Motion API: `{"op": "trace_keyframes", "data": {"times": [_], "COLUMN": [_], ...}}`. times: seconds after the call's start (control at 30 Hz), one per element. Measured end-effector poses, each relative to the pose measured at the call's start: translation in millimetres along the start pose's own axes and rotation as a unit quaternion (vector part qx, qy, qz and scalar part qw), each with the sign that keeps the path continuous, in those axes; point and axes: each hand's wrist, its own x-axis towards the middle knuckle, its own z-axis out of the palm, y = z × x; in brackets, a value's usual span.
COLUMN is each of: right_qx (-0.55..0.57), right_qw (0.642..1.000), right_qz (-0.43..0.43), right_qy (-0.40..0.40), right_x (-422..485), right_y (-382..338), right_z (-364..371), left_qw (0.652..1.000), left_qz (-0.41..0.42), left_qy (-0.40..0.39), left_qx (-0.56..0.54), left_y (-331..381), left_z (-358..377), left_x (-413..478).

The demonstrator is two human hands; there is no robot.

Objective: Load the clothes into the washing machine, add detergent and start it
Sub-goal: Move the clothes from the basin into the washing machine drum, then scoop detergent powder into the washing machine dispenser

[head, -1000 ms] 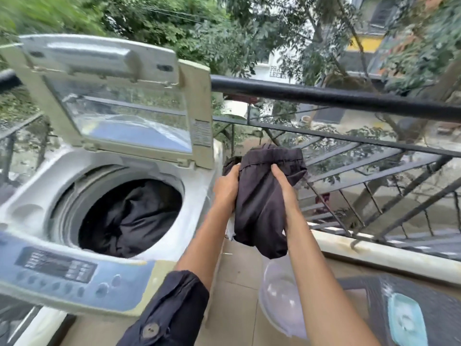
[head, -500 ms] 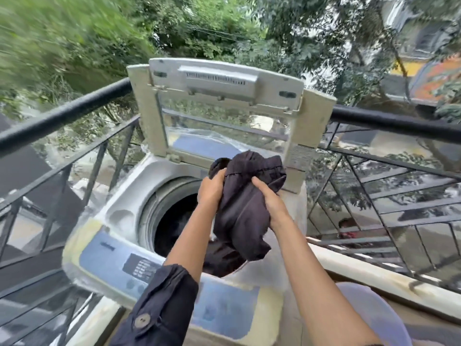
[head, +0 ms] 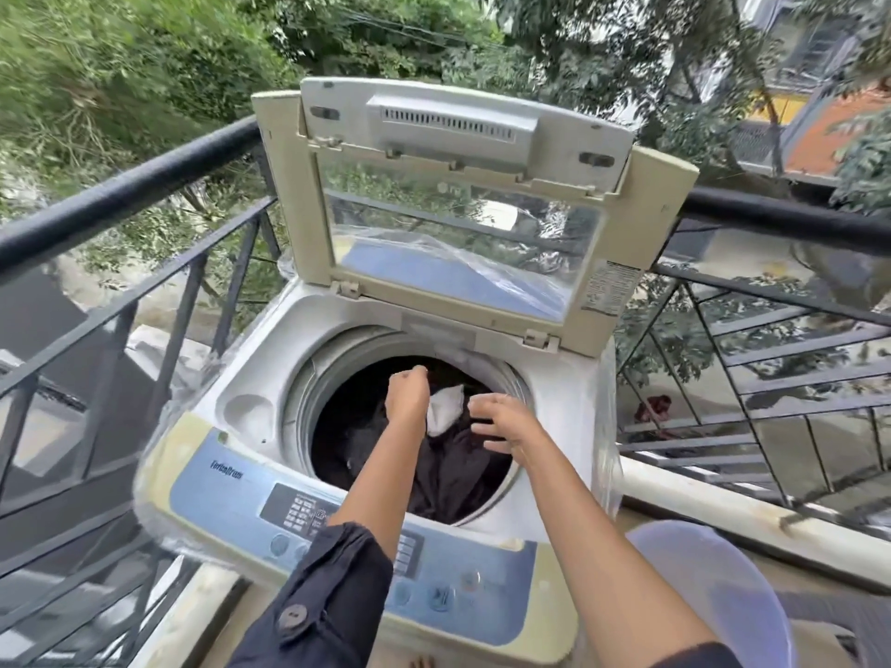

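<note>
The washing machine [head: 250,412] stood with its lid [head: 646,224] raised at twelve o'clock of the drum [head: 308,407] opening. Dark clothes [head: 453,470] lay inside the drum, heaped toward five o'clock. The hollow at nine o'clock was black and unreadable.

The left hand [head: 409,395] hung over the middle of the opening, its fingers curled under. A white cloth [head: 446,409] showed at its three o'clock side, touching it. The palm was hidden, so I could not tell whether the fingers pinched that cloth or were clenched on nothing. The right hand [head: 501,421] hovered at three o'clock of the white cloth, above the dark clothes, its fingers spread and slack, grasping nothing.

The left forearm crossed the control panel [head: 231,494] and hid some buttons, and the print there was blurred. A rolled dark sleeve [head: 332,600] was cut off at six o'clock of the picture. At five o'clock a pale basin [head: 713,585] was partly covered by the right forearm. A black railing [head: 125,195] ran behind the machine from nine to three o'clock.
</note>
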Motion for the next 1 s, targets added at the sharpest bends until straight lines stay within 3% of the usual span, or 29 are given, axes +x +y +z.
{"op": "trace_keyframes", "data": {"times": [0.33, 0.73, 1.0], "right_qx": [0.052, 0.110, 0.150], "right_qw": [0.998, 0.993, 0.988], "right_qz": [-0.012, -0.004, 0.010], "right_qy": [0.014, -0.033, -0.032], "right_x": [-0.3, 18.5, 37.9], "right_y": [6.6, -6.4, -11.8], "right_z": [-13.3, -0.1, 11.1], "left_qw": [0.989, 0.988, 0.986], "left_qz": [-0.059, -0.031, -0.056], "left_qy": [-0.080, -0.014, -0.013], "left_qx": [-0.110, -0.153, -0.157], "left_y": [-11.2, -9.8, -8.1], "left_z": [14.6, 5.6, -0.5], "left_x": [0.2, -0.1, 13.4]}}
